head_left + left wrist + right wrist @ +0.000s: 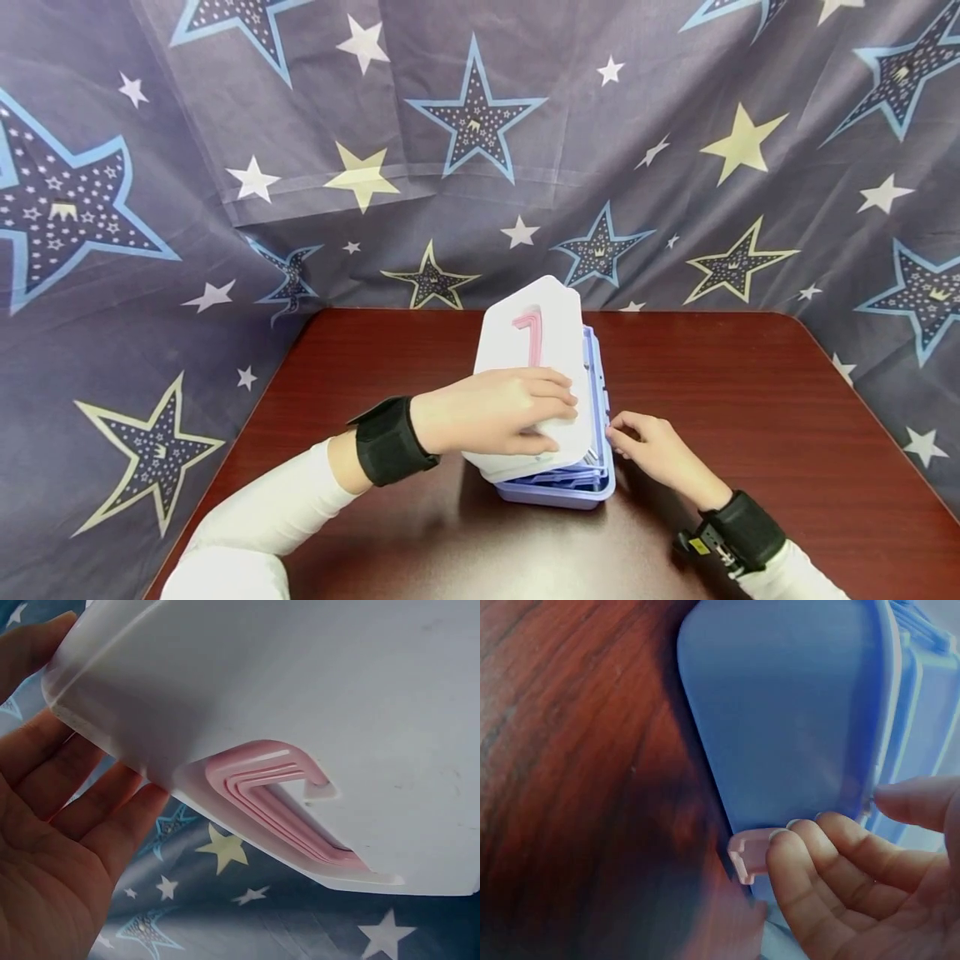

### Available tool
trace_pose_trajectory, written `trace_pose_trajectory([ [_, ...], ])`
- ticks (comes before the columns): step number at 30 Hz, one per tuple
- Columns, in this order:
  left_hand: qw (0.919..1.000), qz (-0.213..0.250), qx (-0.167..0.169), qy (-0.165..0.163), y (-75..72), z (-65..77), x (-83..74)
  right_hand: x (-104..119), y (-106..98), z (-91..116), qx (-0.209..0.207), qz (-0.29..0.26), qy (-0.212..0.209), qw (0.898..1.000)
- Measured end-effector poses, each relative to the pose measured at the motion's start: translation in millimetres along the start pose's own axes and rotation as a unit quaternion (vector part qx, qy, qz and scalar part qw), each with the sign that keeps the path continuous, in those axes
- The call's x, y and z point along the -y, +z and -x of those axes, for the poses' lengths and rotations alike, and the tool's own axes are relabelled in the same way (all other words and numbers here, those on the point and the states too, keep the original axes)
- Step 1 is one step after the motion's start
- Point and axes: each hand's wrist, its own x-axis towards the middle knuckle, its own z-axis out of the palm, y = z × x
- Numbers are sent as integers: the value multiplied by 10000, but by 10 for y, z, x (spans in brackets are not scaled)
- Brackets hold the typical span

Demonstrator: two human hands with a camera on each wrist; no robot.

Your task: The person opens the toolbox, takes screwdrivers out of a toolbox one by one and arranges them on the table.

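A blue plastic box point(555, 497) stands on the table with its white lid point(498, 417) tilted up over it, so trays inside show along the right side. My left hand point(498, 408) lies across the lid and grips its edge; the left wrist view shows the thumb and fingertips at that edge, near the pink handle point(277, 802) recessed in the lid. At the box's right side is my right hand point(660, 450). In the right wrist view its fingers touch the box wall beside a pink latch point(754, 855), and its thumb meets the rim, pinching the side.
A dark red wooden table point(720, 375) extends on both sides of the box. Behind it hangs a grey curtain point(465, 217) patterned with stars. Contents under the lid are mostly hidden.
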Motion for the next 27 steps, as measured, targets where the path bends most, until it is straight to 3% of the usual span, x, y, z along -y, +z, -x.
trace_pose_trajectory([
  [7, 9955, 264, -902, 97, -7, 240, 106, 13, -17, -37, 312, -604, 475, 9966],
  [14, 9781, 819, -1904, -197, 18, 703, 201, 23, -39, -52, 582, -1058, 643, 9906],
  [19, 9570, 1110, -2587, -703, 72, 1099, 219, 3, -42, -57, 758, -1427, 697, 9844],
  [27, 9137, 1300, -3379, -1846, 239, 1623, 146, -3, -41, -57, 1047, -2115, 785, 9686],
])
